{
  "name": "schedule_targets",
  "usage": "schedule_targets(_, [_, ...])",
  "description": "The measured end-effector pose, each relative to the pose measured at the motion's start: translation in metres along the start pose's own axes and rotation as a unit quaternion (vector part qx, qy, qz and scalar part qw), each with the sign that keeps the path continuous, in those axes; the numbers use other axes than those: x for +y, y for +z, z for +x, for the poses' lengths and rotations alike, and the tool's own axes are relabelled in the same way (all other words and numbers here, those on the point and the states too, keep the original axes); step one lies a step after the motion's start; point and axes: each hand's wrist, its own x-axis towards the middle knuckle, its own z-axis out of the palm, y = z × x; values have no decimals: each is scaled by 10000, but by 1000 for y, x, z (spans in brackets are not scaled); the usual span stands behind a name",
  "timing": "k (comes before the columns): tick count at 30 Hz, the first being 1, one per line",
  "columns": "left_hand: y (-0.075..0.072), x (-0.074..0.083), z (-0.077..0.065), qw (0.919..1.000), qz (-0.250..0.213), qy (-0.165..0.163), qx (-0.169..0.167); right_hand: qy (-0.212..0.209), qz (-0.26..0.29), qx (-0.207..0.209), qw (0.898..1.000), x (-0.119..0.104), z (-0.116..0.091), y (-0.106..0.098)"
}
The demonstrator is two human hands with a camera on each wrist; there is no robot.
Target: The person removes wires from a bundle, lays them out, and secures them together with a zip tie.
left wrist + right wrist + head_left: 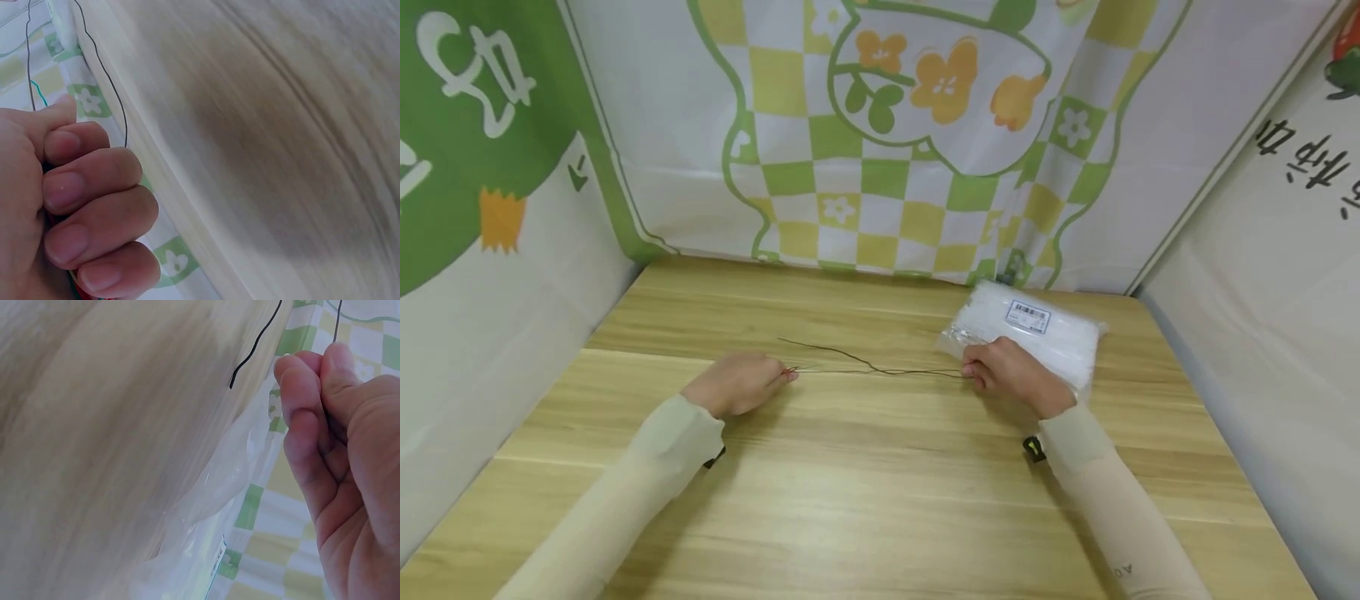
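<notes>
My left hand (741,383), left of the table's middle, has its fingers curled round a small bundle of thin wires. Red and green wires (80,292) poke out below its little finger, and a short green end (39,92) shows by the thumb. Between thumb and fingertips my right hand (1007,371) pinches a thin dark wire (338,324), which runs nearly straight across from the left hand. A second, wavy black wire (835,353) crosses it; one free end (240,372) lies near the right fingers. What lies inside the left palm is mostly hidden.
A clear plastic bag of white contents with a label (1028,317) lies behind and beneath the right hand in the head view. The wooden table (850,517) is bordered by fabric walls, with a checked green and yellow curtain (880,183) at the back.
</notes>
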Motion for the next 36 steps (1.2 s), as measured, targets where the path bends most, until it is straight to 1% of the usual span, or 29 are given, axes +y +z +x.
schedule_targets(3, [-2, -3, -1, 10000, -9, -40, -27, 24, 56, -53, 10000, -1, 2, -1])
schedule_targets(7, [-3, -9, -3, 9998, -133, -100, -58, 260, 307, -209, 9990, -2, 3, -2])
schedule_targets(10, [-3, -13, -2, 9999, -87, -125, -42, 328, 383, -239, 9984, -2, 4, -3])
schedule_targets(15, [-4, -17, -1, 9998, -10, -138, -113, 234, 256, -179, 9992, -2, 5, -1])
schedule_targets(20, [-5, -20, 0, 9996, 19, -221, -155, 113, 163, -20, 9998, -2, 4, 1])
schedule_targets(24, [-6, -21, -1, 9995, 54, -249, -177, 193, 219, -12, 9996, -1, 2, 1])
schedule_targets(26, [-7, -20, 0, 9996, 81, -197, -198, 264, 227, -15, 9994, 0, 0, 1])
schedule_targets(29, [-8, -20, 1, 9994, 18, -203, -265, 340, 247, 50, 9991, 1, -2, 1])
schedule_targets(33, [-8, -21, 0, 9992, -16, -272, -279, 337, 306, 138, 9989, 2, -3, 1])
schedule_targets(36, [-7, -22, 0, 9993, 45, -259, -264, 346, 346, 132, 9987, 3, -4, 1])
